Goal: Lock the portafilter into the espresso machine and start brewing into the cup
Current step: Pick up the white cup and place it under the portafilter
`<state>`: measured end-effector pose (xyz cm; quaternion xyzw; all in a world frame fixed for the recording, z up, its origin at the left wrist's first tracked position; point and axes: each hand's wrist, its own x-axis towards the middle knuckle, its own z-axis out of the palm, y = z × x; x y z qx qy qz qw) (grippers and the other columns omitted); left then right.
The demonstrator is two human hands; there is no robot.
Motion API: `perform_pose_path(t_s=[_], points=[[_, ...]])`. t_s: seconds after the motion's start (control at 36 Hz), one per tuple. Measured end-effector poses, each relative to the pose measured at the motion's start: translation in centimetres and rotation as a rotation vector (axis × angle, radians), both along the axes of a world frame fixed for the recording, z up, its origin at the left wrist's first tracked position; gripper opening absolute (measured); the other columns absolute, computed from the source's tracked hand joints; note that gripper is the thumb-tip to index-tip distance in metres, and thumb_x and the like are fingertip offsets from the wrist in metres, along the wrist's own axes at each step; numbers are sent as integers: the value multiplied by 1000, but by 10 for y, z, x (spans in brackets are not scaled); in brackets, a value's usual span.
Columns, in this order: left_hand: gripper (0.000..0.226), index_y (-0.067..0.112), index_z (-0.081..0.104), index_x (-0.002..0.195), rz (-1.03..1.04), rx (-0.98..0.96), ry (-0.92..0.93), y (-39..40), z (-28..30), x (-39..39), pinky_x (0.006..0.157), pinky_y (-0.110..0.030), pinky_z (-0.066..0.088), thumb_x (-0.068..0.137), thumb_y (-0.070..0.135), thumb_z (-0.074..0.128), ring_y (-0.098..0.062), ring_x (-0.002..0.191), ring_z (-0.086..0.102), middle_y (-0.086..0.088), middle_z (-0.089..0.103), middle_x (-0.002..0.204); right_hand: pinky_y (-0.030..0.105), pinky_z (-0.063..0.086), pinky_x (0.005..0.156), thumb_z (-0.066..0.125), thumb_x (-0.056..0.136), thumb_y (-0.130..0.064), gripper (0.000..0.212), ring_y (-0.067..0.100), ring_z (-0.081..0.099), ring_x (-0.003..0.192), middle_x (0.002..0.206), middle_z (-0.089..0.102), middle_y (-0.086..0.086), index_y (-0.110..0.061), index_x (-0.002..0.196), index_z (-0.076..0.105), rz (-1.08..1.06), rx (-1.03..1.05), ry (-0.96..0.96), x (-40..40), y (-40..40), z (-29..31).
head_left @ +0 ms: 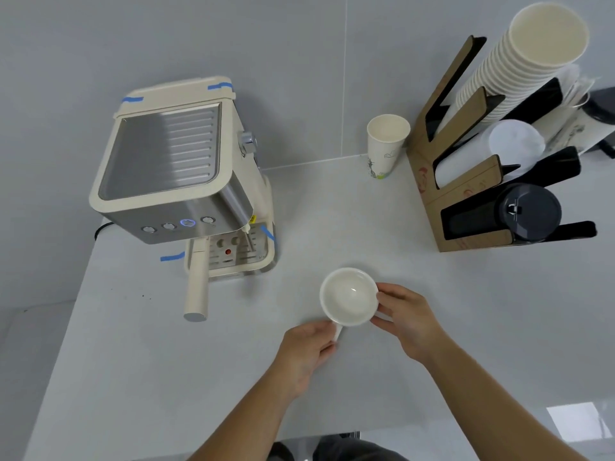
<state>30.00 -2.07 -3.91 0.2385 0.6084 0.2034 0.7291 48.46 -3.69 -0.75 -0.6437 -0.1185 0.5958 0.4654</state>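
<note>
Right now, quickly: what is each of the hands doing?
Left hand: closed on the handle of the white cup.
Right hand: fingers on the cup's right side, steadying it.

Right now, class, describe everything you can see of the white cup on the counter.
The white cup is glossy, ceramic-looking, round, upright and empty. It stands on the grey counter, in front and to the right of the espresso machine. The left hand pinches its handle; the right hand touches its right rim.
</note>
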Motion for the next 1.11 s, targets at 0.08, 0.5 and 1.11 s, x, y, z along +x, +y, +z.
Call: perform_pose_path(t_s=[0.08, 0.5, 1.11], points=[[22, 0, 73, 104, 17, 10, 13, -2, -1, -4, 97, -35, 54, 87, 14, 72, -26, 114, 66, -16, 72, 114, 35, 59, 80, 67, 90, -10, 11, 21, 72, 94, 101, 76, 8, -15, 95, 75, 13, -5, -8, -2, -1, 0], [25, 5, 77, 80, 26, 153, 138, -17, 1, -65, 100, -45, 52, 77, 29, 78, -20, 89, 69, -7, 74, 82, 33, 59, 77, 65, 90, -7, 15, 25, 71, 99, 108, 74, 15, -10, 101, 74, 116, 3, 10, -53, 12, 2], [56, -4, 67, 76, 133, 229, 150, -19, 4, -174, 100, -51, 47, 59, 47, 79, -18, 77, 56, -4, 64, 72, 31, 59, 78, 66, 87, -3, 17, 25, 74, 97, 105, 76, 12, -7, 103, 74, 290, -27, 18, -149, 30, 2]])
